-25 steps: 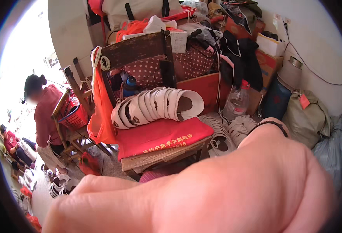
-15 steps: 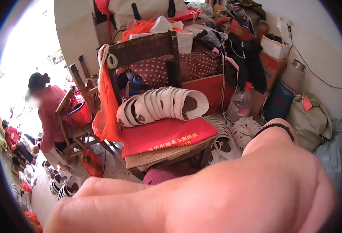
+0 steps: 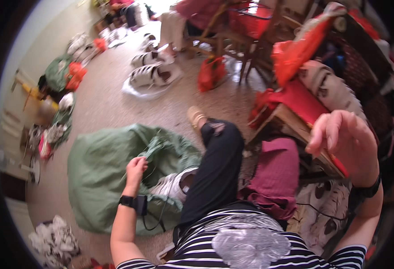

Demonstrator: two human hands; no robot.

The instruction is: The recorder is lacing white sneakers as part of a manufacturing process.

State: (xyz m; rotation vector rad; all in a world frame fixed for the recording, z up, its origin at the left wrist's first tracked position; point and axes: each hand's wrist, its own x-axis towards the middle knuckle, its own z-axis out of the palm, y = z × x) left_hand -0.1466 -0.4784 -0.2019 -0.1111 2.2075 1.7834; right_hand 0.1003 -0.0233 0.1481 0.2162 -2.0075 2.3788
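My left hand (image 3: 137, 167) is closed at the mouth of a large green sack (image 3: 99, 172), its fingers pinched on the frayed edge. White strappy shoe uppers (image 3: 172, 184) show in the sack's opening beside my leg. My right hand (image 3: 342, 136) is raised on the right with its fingers apart and loosely bent, holding nothing. Behind it in this view stands a wooden chair (image 3: 291, 117) with a red cloth (image 3: 305, 99) on its seat. A row of nested white shoe uppers (image 3: 333, 85) lies on that cloth.
More white uppers (image 3: 322, 210) lie under the chair near a purple cloth (image 3: 275, 175). Striped shoes (image 3: 150, 76) rest on plastic on the floor ahead, near a red bag (image 3: 211, 74). Piles of shoe parts (image 3: 53, 237) and bags line the left wall. People sit farther off.
The view has swung left and down from the chair to the floor and sack. The hand that filled the foreground no longer does; both my hands now show, the left on the sack.
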